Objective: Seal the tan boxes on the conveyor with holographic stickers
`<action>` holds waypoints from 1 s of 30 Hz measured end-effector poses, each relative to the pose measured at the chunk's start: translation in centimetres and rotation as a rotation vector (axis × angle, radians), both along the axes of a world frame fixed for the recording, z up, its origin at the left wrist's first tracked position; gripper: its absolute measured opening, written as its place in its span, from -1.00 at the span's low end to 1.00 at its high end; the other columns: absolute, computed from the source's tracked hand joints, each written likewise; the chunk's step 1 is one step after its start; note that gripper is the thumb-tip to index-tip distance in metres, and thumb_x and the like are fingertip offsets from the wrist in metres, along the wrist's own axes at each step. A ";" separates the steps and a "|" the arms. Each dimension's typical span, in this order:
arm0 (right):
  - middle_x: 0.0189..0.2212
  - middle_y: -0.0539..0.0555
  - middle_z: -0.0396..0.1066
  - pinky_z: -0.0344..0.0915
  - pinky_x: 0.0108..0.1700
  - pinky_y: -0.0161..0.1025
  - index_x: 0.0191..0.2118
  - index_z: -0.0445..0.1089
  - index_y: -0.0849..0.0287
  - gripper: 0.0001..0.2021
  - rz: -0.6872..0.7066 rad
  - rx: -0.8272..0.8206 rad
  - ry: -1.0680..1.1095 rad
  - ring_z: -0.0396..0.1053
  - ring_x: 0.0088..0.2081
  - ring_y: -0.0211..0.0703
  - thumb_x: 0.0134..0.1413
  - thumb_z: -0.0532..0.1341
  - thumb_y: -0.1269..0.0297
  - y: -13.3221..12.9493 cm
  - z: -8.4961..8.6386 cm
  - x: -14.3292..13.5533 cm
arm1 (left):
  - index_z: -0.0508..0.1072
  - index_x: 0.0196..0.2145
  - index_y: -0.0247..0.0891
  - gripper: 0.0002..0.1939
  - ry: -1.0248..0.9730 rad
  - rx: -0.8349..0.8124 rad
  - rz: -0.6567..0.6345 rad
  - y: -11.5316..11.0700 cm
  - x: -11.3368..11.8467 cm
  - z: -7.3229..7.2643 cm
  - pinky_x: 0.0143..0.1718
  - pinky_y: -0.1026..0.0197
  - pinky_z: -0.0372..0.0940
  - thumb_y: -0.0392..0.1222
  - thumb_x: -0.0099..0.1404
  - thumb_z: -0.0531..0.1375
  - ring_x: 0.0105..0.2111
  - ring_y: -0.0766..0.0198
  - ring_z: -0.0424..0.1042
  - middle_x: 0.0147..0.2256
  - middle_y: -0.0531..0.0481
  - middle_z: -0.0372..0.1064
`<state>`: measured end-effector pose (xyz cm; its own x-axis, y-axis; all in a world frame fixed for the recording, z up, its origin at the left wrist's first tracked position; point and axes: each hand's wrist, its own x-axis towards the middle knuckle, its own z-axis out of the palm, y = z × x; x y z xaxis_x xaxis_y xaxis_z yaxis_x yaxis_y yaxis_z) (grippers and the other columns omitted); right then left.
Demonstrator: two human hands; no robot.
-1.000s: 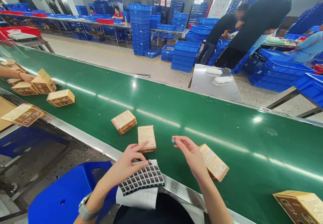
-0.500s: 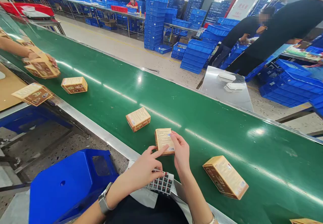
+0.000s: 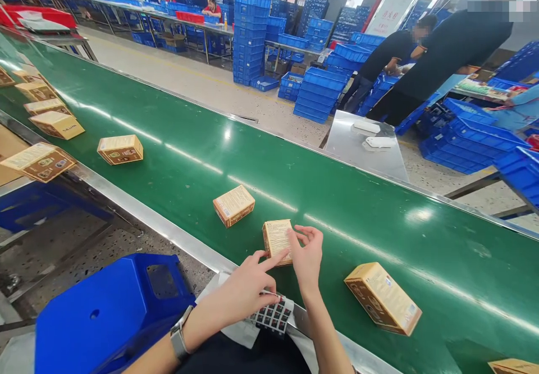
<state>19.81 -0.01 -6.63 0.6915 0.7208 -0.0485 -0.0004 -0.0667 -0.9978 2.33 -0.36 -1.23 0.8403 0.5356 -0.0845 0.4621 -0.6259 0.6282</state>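
A small cream-and-brown carton (image 3: 278, 237) lies on the green conveyor belt in front of me. My left hand (image 3: 248, 284) pinches a sheet of small dark stickers (image 3: 273, 315) between thumb and fingers, while its index finger stretches onto the carton's printed top. At the carton's right edge is my right hand (image 3: 308, 256), its thumb at the top face and its bent fingers apart beyond the edge. The thumb hides that corner of the print. A second carton (image 3: 234, 205) lies just up and left, and another carton (image 3: 383, 298) to the right.
The belt (image 3: 337, 205) runs diagonally, with more cartons (image 3: 120, 149) at the left. One carton (image 3: 40, 160) overhangs the near metal rail. A blue stool (image 3: 92, 312) stands at lower left. Across the belt are a metal side table (image 3: 364, 155), stacked blue crates (image 3: 251, 37) and several people.
My right thumb has shifted over the carton's corner and the fingers have spread a little. A co-worker's hands at the far left have left the cartons there. The view has shifted slightly.
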 end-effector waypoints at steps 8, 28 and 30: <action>-0.16 0.13 0.50 0.31 0.02 -0.06 -0.15 0.42 0.12 -0.70 0.130 0.032 -0.108 0.43 -0.10 -0.01 0.11 0.25 0.03 -3.4 3.1 3.9 | 0.59 -0.33 -0.19 -0.75 0.029 -0.205 0.216 1.0 -1.6 4.4 -0.31 0.30 0.24 -0.06 0.38 0.17 -0.32 0.25 0.50 -0.27 0.03 0.58; 0.00 0.14 0.50 0.30 0.11 0.12 -0.25 0.48 0.02 -0.84 0.689 0.291 -0.796 0.44 0.02 0.08 0.23 0.16 0.39 -6.6 7.9 0.6 | 0.54 -0.36 -0.25 -0.75 0.133 -0.197 0.314 2.1 -1.2 7.7 -0.40 0.27 0.16 -0.09 0.34 0.14 -0.41 0.25 0.41 -0.44 0.05 0.48; 0.00 0.12 0.50 0.28 0.14 0.09 -0.27 0.45 0.03 -0.92 0.616 0.255 -0.516 0.42 0.07 0.07 0.23 0.20 0.30 -6.0 7.4 0.3 | 0.53 -0.37 -0.25 -0.76 0.093 -0.160 0.331 3.3 -1.9 6.8 -0.32 0.23 0.26 -0.08 0.33 0.16 -0.31 0.19 0.45 -0.35 0.01 0.51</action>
<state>20.07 -6.03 0.78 0.0613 0.9226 0.3809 0.4227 0.3217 -0.8472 0.39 2.99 5.57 0.6085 0.7510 -0.2565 0.6825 -0.3303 0.6519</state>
